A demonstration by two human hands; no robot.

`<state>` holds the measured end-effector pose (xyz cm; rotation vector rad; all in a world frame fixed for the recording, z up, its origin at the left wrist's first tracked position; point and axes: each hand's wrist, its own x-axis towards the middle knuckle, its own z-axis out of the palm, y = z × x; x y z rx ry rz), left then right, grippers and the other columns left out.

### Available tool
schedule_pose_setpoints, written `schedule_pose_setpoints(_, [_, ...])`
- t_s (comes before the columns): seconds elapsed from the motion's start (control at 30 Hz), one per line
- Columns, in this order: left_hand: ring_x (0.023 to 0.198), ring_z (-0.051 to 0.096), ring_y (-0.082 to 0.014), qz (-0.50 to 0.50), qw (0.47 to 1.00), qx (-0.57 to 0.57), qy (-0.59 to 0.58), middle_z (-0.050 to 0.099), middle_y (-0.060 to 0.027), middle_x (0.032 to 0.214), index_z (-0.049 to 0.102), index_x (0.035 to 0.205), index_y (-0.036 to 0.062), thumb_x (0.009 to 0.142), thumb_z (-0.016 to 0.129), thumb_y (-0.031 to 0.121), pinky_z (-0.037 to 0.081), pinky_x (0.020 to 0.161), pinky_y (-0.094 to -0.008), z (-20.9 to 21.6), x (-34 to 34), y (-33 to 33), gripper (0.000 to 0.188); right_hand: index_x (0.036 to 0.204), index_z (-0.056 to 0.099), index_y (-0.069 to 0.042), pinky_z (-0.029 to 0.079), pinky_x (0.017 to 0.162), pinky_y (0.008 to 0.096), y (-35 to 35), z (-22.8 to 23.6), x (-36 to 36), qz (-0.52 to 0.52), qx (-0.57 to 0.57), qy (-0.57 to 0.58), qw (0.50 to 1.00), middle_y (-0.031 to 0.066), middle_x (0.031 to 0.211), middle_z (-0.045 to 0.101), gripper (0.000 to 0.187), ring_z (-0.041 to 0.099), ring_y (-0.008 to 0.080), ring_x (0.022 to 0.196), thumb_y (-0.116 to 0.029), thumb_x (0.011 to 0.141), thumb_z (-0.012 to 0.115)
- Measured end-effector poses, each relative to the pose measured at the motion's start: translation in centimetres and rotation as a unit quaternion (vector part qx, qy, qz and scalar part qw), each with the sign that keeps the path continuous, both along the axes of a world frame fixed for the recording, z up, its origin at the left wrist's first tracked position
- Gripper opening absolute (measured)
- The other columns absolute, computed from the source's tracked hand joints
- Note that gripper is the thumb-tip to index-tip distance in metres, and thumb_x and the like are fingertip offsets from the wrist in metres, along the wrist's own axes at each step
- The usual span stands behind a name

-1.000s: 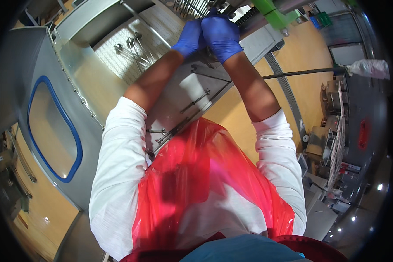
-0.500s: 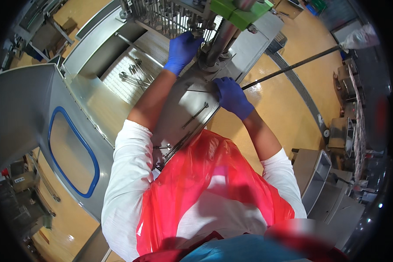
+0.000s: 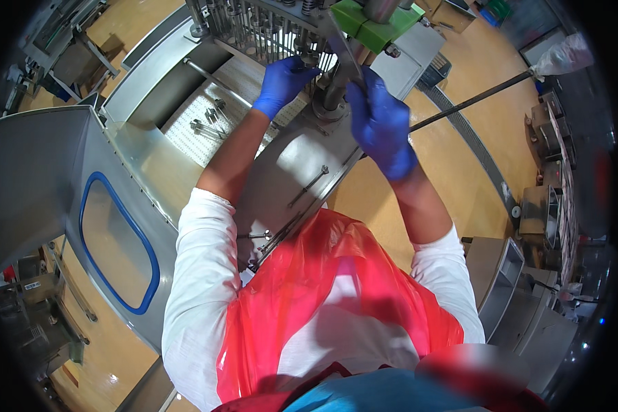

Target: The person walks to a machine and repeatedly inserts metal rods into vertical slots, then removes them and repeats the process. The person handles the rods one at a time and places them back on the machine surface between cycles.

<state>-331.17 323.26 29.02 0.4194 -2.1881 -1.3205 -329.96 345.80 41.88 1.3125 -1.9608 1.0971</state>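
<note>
My left hand (image 3: 279, 86), in a blue glove, reaches to the lower edge of a metal head with rows of upright needles (image 3: 257, 31). Its thumb and fingers are pinched together by a metal fitting there; what they hold is hidden. In my right hand (image 3: 382, 123), also gloved in blue, a flat grey metal tool (image 3: 345, 51) is raised beside the steel column (image 3: 334, 90); its exact kind is unclear. A loose needle (image 3: 309, 187) with a thick end lies on the steel ledge (image 3: 281, 165) in front of me, and several more metal pieces (image 3: 262, 235) lie nearer my apron.
Several loose needles (image 3: 209, 123) rest on the white perforated belt (image 3: 185, 141) to the left, under a metal crossbar (image 3: 216, 82). A green block (image 3: 384, 26) surrounds the column's top. At left stands a steel cover with a blue-rimmed opening (image 3: 84, 206). A dark pole (image 3: 474, 101) slants at right.
My right hand has lifted off the ledge and moved up and forward, raising the flat metal tool beside the column. The left hand has stayed at the needle head, shifting only slightly.
</note>
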Motion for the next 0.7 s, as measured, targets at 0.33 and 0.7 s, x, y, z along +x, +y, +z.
schedule_pose_setpoints(0.33, [0.063, 0.055, -0.0114, 0.007, 0.999, -0.041, -0.006, 0.065, -0.0055, 0.071, 0.073, 0.093, 0.0016, 0.082, 0.082, 0.032, 0.048, 0.062, -0.0330, -0.9, -0.3, -0.1, 0.033, 0.103, 0.056, -0.004, 0.054, 0.051, 0.0483, -2.3, -1.3, -0.1, -0.080, 0.025, 0.024, 0.996, 0.0174, 0.069, 0.067, 0.016, 0.068, 0.0358, 0.059, -0.018, 0.098, 0.050])
schedule_pose_setpoints(0.7, [0.069, 0.068, -0.0301, 0.009, 0.997, -0.051, 0.053, 0.070, -0.0163, 0.077, 0.071, 0.086, 0.0021, 0.082, 0.080, 0.039, 0.053, 0.066, -0.0386, -1.2, -0.8, 0.2, 0.038, 0.106, 0.059, -0.004, 0.054, 0.049, 0.0412, -2.3, -5.9, -1.8, -0.106, 0.187, 0.059, 0.975, 0.0156, 0.074, 0.067, 0.018, 0.068, 0.0335, 0.060, -0.018, 0.096, 0.057])
